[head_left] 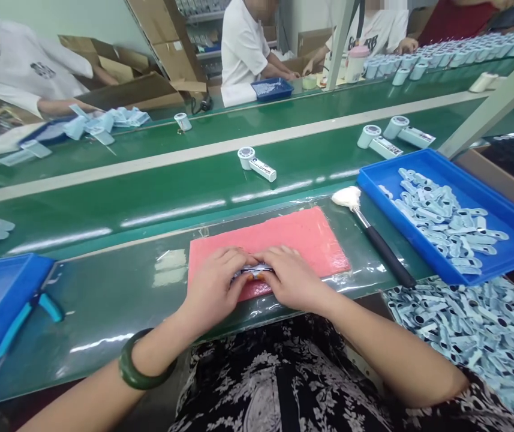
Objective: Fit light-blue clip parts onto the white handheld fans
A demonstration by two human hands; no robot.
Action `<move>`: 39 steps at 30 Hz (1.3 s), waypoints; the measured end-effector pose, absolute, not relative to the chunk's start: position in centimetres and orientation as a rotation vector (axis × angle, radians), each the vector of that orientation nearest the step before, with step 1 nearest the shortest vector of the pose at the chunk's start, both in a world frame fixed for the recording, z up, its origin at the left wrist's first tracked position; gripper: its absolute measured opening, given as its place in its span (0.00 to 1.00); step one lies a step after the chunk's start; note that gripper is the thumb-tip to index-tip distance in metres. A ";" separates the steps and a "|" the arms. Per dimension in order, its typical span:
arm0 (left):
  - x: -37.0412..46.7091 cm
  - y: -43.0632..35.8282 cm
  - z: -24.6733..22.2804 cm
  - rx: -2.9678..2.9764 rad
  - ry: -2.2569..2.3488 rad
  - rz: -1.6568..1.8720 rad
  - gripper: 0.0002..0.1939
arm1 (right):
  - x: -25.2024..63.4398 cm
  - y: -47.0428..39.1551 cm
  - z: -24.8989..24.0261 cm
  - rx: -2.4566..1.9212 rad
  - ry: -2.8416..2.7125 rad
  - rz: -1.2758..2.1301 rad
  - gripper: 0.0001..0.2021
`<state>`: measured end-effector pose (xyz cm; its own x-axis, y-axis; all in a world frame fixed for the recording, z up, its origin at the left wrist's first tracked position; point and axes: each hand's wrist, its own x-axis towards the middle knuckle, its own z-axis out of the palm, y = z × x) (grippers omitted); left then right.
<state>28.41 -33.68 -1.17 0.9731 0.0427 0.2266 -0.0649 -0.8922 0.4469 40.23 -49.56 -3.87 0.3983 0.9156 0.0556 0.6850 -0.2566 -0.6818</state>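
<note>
Fingers [239,259] of my left hand [214,283] and right hand [293,279] pinch a small pale part [254,271] over the pink pad [279,233]; in my remote feed, a white device [257,164] lies at twelve o'clock from it, a black-handled tool [381,247] at three.

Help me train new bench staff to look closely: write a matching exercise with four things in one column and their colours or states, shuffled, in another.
Column 1
1. Mat
2. Bangle
3. Mallet
4. Part

Column 2
A. Black handle, white head
B. Held by left hand and right hand
C. Pink, lying flat
D. Dark green, worn on a wrist

Right pairs: 1-C, 2-D, 3-A, 4-B
</note>
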 end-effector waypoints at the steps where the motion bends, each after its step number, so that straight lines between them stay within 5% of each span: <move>1: 28.5 -33.6 -1.3 2.658 -0.012 0.317 0.10 | 40.2 -49.5 -3.9 -2.041 -1.362 0.462 0.14; 15: 30.5 -31.1 -0.9 3.091 -0.175 0.223 0.09 | 41.8 -49.1 -3.5 -1.856 -1.061 0.537 0.20; 23: 32.6 -25.3 1.3 2.403 0.046 0.340 0.13 | 45.7 -46.9 -2.5 -1.354 -0.849 0.573 0.26; 30: 32.5 -22.9 1.0 2.174 0.102 0.244 0.16 | 46.2 -45.7 -6.0 -1.510 -0.733 0.632 0.21; 39: 41.1 -11.6 1.1 3.032 0.071 0.471 0.13 | 45.8 -45.8 -6.5 -1.698 -0.939 0.495 0.18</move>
<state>41.14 -11.60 1.12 0.9519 0.0568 0.3011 0.0345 -0.9963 0.0789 45.82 -45.85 -6.48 0.6014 0.7885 0.1289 0.3400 -0.1066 -0.9343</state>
